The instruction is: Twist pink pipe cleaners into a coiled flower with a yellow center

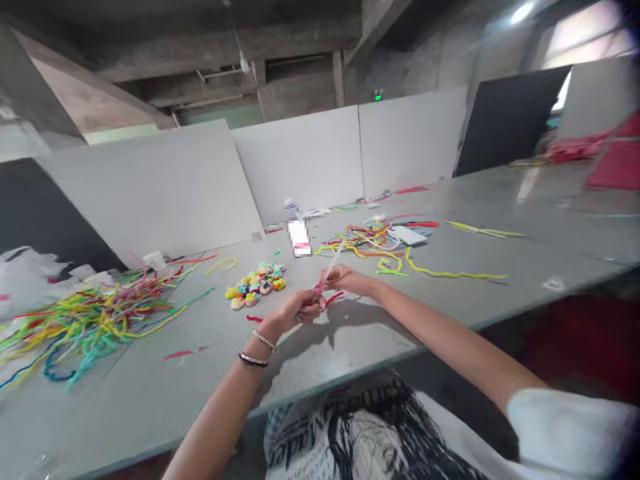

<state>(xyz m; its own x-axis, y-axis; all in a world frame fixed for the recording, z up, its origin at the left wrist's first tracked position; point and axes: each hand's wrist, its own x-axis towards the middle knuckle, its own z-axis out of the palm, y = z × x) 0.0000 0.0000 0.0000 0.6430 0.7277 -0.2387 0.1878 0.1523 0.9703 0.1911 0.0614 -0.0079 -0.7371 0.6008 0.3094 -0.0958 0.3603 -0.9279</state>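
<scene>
Roughly 12 finished pieces (256,285) lie beyond the left hand (300,310); both it and right hand (346,279) pinch a pink stem (330,270), half-bent; loose stems (85,317) remain far left.

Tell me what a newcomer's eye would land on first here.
Two hands meet over the grey table: the left hand and right hand pinch a pink-and-red fuzzy wire between them. Far left sprawls a bright heap of wires; just beyond the hands sits a cluster of small colourful pieces.

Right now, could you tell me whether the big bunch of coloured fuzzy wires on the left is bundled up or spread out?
Spread out: the fuzzy wires lie loose and fanned across the table, untied.
</scene>
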